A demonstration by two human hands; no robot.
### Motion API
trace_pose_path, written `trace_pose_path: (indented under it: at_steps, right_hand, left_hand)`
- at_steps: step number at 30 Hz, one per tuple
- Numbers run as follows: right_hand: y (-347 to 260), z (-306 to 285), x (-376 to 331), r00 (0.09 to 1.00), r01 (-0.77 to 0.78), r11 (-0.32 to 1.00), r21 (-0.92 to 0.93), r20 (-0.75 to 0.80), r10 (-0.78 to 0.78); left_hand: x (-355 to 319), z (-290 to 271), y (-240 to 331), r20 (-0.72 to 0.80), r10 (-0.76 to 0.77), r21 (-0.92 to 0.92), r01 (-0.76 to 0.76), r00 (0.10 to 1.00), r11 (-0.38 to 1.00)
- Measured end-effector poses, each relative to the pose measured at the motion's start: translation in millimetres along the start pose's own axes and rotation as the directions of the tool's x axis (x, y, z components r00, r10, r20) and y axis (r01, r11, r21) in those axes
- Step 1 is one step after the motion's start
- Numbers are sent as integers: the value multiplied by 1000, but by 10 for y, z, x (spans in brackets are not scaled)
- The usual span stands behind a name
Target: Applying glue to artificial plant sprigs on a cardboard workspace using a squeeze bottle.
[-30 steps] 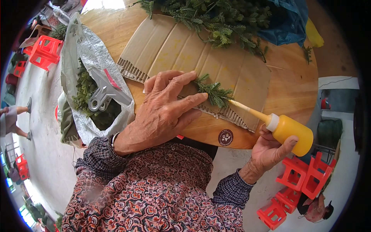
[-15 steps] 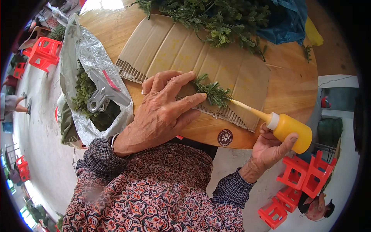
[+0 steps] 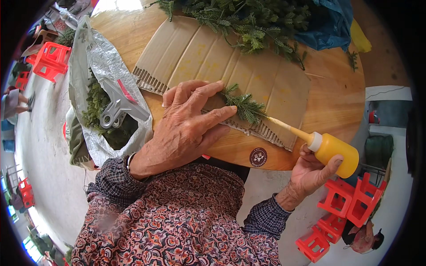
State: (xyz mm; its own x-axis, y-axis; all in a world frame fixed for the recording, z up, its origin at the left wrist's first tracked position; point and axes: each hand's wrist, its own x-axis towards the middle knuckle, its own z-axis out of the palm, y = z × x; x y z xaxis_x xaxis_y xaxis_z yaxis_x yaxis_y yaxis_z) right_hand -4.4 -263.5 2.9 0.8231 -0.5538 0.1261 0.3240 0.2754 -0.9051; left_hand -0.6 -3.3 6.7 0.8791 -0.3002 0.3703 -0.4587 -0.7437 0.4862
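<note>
A short green fir sprig [image 3: 245, 106] lies on a sheet of corrugated cardboard [image 3: 213, 57]. My left hand [image 3: 186, 124] rests over the cardboard's near edge with its fingers stretched apart. Two fingertips touch the left side of the sprig, holding it down. My right hand [image 3: 313, 170] is closed around a yellow squeeze bottle [image 3: 337, 155] with a white collar. Its long nozzle [image 3: 288, 126] points left, and the tip is at the sprig's right end. Whether the tip touches the needles, I cannot tell. Small yellow smears mark the cardboard.
A heap of fir branches [image 3: 248, 22] covers the table's far side beside a blue plastic bag [image 3: 330, 26]. At left, a silver bag [image 3: 104, 48] holds more greenery, with a large metal clip [image 3: 120, 106] at its opening. Red stools [image 3: 339, 197] stand beyond the table.
The yellow bottle and my right hand have shifted slightly right and down, drawing the nozzle tip back a little. My left hand and the sprig stay in place.
</note>
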Motion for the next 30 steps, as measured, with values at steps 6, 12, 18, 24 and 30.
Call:
trace_pose_path:
  at_steps: [6, 12, 18, 24, 30]
  right_hand:
    - [12, -64, 18, 1000, -14, 1000, 12, -5, 14]
    - [3, -105, 59, 998, -46, 983, 178, -21, 51]
    - [-15, -86, 220, 975, -195, 923, 331, 169, 146]
    - [37, 107, 235, 951, -260, 889, 378, 258, 169]
    - [47, 41, 236, 923, -309, 897, 316, 325, 204]
  left_hand:
    - [2, 13, -10, -11, 16, -15, -16, 1000, 1000]
    - [-10, 51, -30, -94, 24, -40, -28, 995, 999]
    - [-32, 1, -133, -129, 37, -151, -57, 991, 987]
    - [-358, -516, -297, -292, -136, -39, 130, 947, 991]
    - [-1071, -1223, -728, -427, -469, -110, 470, 774, 876]
